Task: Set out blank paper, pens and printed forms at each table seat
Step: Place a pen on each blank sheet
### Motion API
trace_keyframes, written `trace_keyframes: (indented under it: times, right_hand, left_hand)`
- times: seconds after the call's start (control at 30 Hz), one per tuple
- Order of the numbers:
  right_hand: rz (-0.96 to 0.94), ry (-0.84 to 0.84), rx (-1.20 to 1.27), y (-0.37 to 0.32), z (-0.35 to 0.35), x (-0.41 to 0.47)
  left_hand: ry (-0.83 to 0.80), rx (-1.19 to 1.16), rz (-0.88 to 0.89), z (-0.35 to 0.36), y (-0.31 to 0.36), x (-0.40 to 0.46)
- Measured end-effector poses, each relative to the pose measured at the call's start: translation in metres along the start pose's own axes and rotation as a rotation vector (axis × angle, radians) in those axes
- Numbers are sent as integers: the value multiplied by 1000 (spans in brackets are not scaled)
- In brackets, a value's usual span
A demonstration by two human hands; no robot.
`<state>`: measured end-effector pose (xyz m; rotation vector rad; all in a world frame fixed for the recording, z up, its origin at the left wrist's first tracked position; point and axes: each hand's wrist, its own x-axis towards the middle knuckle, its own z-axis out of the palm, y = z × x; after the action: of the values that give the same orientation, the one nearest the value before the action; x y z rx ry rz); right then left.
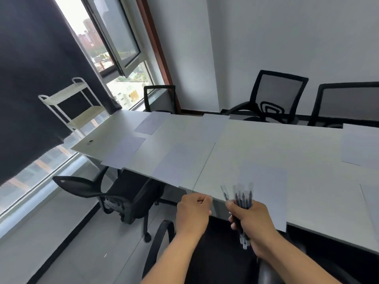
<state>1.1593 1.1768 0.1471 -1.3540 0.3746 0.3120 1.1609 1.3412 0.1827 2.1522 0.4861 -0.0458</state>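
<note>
Right hand (251, 219) gripping pens (243, 198), left hand (193, 210) fisted empty, chair (221, 253) blocking table (266, 140)

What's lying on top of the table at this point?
Only paper sheets lie spread on the table. The pens are in the right hand. Whether any sheet is printed is unclear.

Table (266, 140) with seemingly blank sheets (263, 193)

Paper sheets on table (266, 140): seven in sight, one (264, 193) nearest, one cut by right edge. Pens (242, 199): one bunch, roughly six, exact count unclear. Chairs: five, one (279, 95) by far wall. Trolley (75, 103): one. Hands: two, left hand (192, 212), right hand (250, 220).
</note>
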Motion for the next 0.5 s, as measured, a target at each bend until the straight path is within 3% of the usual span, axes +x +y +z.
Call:
trace_keyframes:
  times: [0.5]
  right_hand:
    - [33, 272, 127, 15, -45, 59]
  left_hand:
    - [-302, -154, 11, 102, 27, 80]
